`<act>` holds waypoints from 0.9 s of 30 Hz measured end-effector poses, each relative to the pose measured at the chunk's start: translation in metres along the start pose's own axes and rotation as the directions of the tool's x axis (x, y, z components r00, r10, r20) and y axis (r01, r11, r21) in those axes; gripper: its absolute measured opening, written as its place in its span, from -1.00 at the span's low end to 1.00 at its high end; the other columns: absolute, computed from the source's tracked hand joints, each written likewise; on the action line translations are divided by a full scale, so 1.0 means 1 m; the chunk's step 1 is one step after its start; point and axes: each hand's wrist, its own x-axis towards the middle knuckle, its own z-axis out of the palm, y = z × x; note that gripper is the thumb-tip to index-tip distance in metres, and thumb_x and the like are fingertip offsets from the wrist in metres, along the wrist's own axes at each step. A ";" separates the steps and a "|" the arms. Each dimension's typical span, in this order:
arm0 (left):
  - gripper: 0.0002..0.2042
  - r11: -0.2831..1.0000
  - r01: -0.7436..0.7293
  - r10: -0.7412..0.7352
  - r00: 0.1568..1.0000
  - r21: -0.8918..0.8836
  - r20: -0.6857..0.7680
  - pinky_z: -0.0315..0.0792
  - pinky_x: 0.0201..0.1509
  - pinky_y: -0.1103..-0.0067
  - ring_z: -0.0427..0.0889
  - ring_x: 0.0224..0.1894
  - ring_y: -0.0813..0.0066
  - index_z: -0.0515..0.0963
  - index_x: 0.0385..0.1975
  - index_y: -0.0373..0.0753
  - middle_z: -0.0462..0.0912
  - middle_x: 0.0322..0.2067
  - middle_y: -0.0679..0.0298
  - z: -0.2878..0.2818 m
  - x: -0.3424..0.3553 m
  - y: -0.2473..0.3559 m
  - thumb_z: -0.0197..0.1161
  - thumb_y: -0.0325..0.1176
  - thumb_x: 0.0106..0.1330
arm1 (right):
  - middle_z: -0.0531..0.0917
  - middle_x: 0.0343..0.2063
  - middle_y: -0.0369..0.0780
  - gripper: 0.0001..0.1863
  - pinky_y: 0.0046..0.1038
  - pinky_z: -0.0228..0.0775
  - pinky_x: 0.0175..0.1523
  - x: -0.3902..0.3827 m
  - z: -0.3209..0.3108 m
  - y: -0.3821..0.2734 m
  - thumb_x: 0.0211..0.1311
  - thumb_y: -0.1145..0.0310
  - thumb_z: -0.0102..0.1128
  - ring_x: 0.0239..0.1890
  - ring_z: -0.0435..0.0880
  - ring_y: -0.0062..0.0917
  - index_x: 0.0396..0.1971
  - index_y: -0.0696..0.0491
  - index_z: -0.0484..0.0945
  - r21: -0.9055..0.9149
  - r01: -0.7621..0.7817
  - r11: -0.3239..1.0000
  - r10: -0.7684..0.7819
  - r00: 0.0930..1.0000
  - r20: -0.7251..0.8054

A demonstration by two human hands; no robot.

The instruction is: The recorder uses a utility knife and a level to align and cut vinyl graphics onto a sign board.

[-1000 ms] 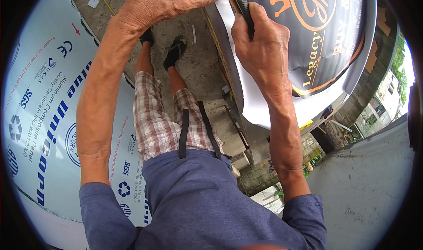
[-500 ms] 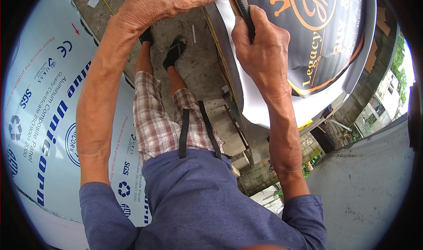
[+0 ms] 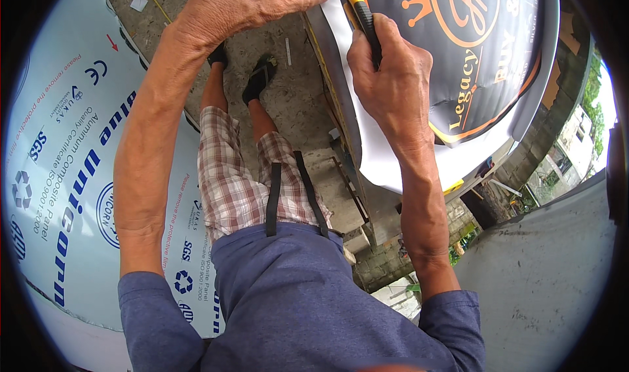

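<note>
My right hand (image 3: pixel 393 67) is wrapped round a black and yellow utility knife (image 3: pixel 364 19). The knife slants over the left part of a printed sign sheet (image 3: pixel 485 64), black with orange and gold graphics; its tip, near the top edge of the view, is hard to make out. A white margin (image 3: pixel 386 165) borders the print. At the top, my left hand (image 3: pixel 239 5) has its thumb stretched right, reaching the white strip along the sheet's left edge. That hand looks open, though its other fingers are cut off by the view's edge.
The sheet lies on a raised work table (image 3: pixel 386 205) at my right. To my left is a large panel (image 3: pixel 72 149) in light blue protective film. Between them a concrete floor (image 3: pixel 295 103) shows beside my feet. A grey curved surface (image 3: pixel 537 267) stands at the lower right.
My right hand and the knife have shifted very slightly toward me along the sheet's left side. The left hand stays nearly in place.
</note>
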 end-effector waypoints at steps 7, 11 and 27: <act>-0.17 1.000 0.017 -0.016 1.000 -0.020 0.010 -0.08 0.61 -0.02 -0.12 0.61 -0.08 0.42 0.38 -0.28 0.26 0.49 0.08 -0.001 0.000 0.001 0.43 0.07 0.14 | 0.48 -0.74 -0.14 -0.87 -0.45 0.39 -0.45 -0.001 -0.002 -0.001 0.32 0.46 0.23 -0.71 0.47 -0.48 -0.23 0.20 0.57 0.017 -0.021 1.000 0.021 1.000 0.021; -0.16 0.999 0.018 -0.018 1.000 -0.030 0.008 -0.08 0.61 0.00 -0.11 0.61 -0.08 0.42 0.37 -0.29 0.26 0.49 0.08 -0.001 0.001 0.000 0.44 0.09 0.14 | 0.49 -0.74 -0.12 -0.87 -0.44 0.40 -0.45 -0.001 -0.006 -0.002 0.32 0.46 0.23 -0.71 0.50 -0.47 -0.23 0.20 0.58 0.007 -0.010 1.000 0.010 1.000 0.023; -0.20 0.999 0.052 -0.052 0.997 -0.004 -0.059 -0.17 0.57 -0.14 -0.14 0.61 -0.06 0.41 0.39 -0.23 0.14 0.53 0.07 0.017 -0.002 0.028 0.43 0.04 0.17 | 0.55 -0.69 0.10 -0.78 -0.12 0.46 -0.37 0.019 -0.044 0.004 0.26 0.41 0.12 -0.62 0.61 -0.01 -0.42 0.30 0.54 -0.007 -0.131 0.991 0.130 0.968 0.216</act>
